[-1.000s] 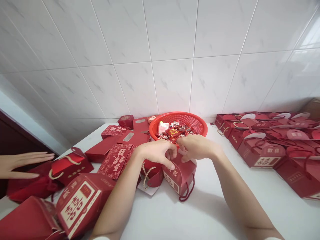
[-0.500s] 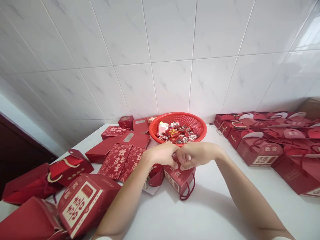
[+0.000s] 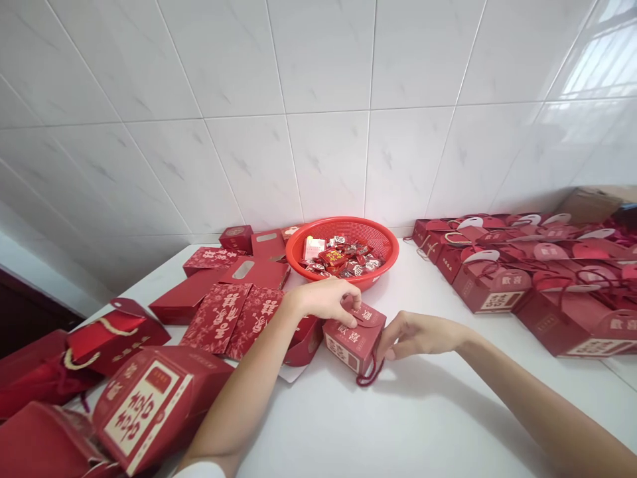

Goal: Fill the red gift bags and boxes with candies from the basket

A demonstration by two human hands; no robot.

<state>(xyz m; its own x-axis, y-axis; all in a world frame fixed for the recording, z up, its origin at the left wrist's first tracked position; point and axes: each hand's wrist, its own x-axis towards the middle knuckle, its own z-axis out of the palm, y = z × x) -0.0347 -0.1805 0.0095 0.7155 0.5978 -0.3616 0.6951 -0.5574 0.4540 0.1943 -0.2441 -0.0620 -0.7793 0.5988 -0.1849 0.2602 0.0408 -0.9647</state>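
A small red gift box (image 3: 355,335) with a cream printed front panel sits on the white table before me, its top flaps folded down. My left hand (image 3: 331,302) rests over its top left, the thumb on the lid and the fingers curled at the far edge. At the box's right side, my right hand (image 3: 415,335) has its fingers closed around the dark red cord handle (image 3: 369,378); part of the cord is hidden by the fingertips. Just behind stands a red plastic basket (image 3: 391,255) with wrapped candies (image 3: 355,259) and a small pink-white packet (image 3: 314,249).
Rows of red gift boxes with handles (image 3: 490,292) fill the right side. Flat red patterned bags (image 3: 221,318) and more red boxes (image 3: 149,405) lie at left. A tiled wall (image 3: 328,159) bounds the back; a cardboard box (image 3: 590,202) stands far right.
My right hand has moved off the box's top, down and right to the cord at its side. My left hand stays on the lid. The view has shifted slightly right.
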